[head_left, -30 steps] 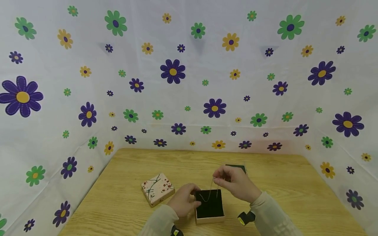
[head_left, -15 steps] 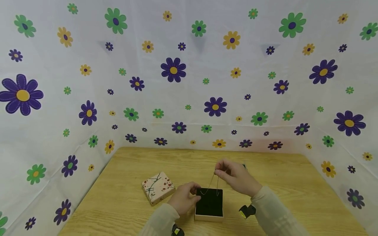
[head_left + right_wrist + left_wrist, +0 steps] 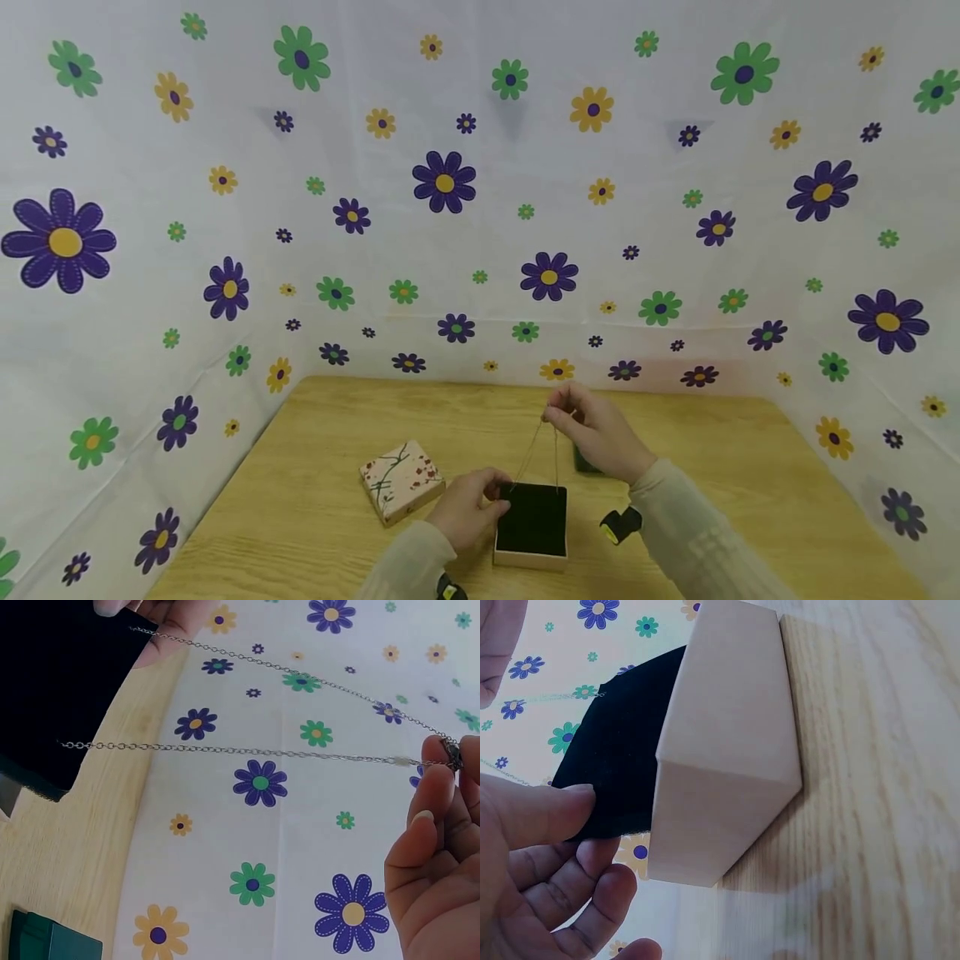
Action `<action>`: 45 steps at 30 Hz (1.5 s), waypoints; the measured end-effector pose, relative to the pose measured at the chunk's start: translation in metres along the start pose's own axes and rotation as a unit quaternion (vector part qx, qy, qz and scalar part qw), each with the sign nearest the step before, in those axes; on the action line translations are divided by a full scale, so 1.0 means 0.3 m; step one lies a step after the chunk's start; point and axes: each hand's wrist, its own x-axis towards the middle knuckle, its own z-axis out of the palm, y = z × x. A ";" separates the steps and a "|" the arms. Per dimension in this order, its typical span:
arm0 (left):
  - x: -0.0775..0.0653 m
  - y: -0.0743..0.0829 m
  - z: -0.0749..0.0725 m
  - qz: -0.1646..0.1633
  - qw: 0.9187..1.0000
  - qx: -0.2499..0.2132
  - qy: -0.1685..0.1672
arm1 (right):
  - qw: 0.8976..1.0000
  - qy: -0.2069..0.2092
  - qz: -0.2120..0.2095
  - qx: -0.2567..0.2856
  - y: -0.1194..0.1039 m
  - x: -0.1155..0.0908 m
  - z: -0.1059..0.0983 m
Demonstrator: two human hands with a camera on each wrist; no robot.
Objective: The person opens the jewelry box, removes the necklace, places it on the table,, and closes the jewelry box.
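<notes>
A silver chain necklace (image 3: 202,748) runs as two taut strands from a black velvet pad (image 3: 532,518). Its clasp end is pinched between the thumb and finger of my right hand (image 3: 600,429), raised above and behind the box. Below, the pale pink square box (image 3: 720,735) sits on the table with the pad tilted up out of it at the far side. My left hand (image 3: 467,508) pinches the pad's left edge, thumb on its face and fingers behind. The chain's lower ends meet the pad near its top edge.
A pale lid (image 3: 401,482) printed with red blossoms and branches lies left of my left hand. A dark green box (image 3: 585,460) stands on the wooden table (image 3: 330,483), partly behind my right hand. Flower-printed white cloth (image 3: 480,233) encloses the back and sides.
My right hand has risen, drawing the chain from a slack loop over the pad into straight strands. My left hand has stayed at the pad's edge.
</notes>
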 end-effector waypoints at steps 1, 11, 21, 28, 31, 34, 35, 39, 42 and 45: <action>0.002 -0.001 0.000 0.002 1.000 0.001 0.001 | 1.000 0.001 0.004 0.003 0.001 0.006 -0.001; 0.017 -0.009 -0.010 0.013 1.000 0.016 -0.007 | 0.995 0.004 0.076 0.064 0.035 0.059 -0.009; 0.010 -0.005 -0.002 -0.002 1.000 0.017 -0.009 | 0.981 -0.014 0.146 0.123 0.056 0.080 -0.008; 0.009 -0.015 0.002 -0.001 1.000 0.030 -0.004 | 0.976 -0.015 0.156 0.153 0.067 0.082 -0.005; 0.009 -0.015 0.001 0.005 0.999 0.033 -0.002 | 0.973 -0.012 0.164 0.161 0.070 0.083 -0.003; 0.008 -0.014 0.000 0.006 0.999 0.032 -0.006 | 0.970 -0.005 0.176 0.166 0.075 0.084 0.000; 0.007 -0.014 -0.001 0.006 0.999 0.031 -0.008 | 0.969 -0.003 0.179 0.168 0.078 0.085 0.001; 0.004 -0.010 -0.002 0.010 0.999 0.027 -0.015 | 0.966 0.007 0.190 0.175 0.086 0.085 0.003; 0.001 -0.006 -0.004 0.018 0.999 0.026 -0.016 | 0.964 0.012 0.195 0.183 0.089 0.085 0.004; 0.000 -0.002 -0.006 0.023 0.999 0.027 -0.017 | 0.961 0.016 0.197 0.192 0.093 0.085 0.005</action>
